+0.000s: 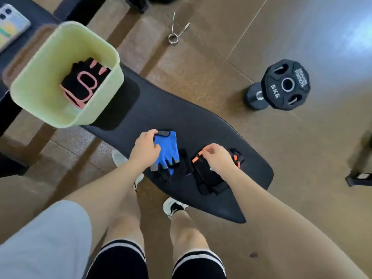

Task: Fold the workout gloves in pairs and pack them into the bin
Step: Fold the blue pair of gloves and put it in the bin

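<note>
A pale green bin (pixel 38 81) stands at the far left end of the black bench pad (pixel 201 125); a folded black-and-pink glove pair (pixel 84 83) lies inside it. My left hand (pixel 144 149) grips the wrist edge of a blue glove (pixel 168 149), which rests on a dark glove beneath it. My right hand (pixel 216 157) pinches the orange strap of a black-and-orange glove (pixel 205 176) lying on the pad. Another black-and-orange glove (pixel 237 157) peeks out just right of that hand.
A 5 kg weight plate (pixel 286 84) leans on a dumbbell (pixel 254 97) on the brown floor to the right. A metal spring collar (pixel 175 35) lies on the floor beyond the bench. A phone (pixel 10 25) sits at the top left. My legs and shoes stand close to the pad.
</note>
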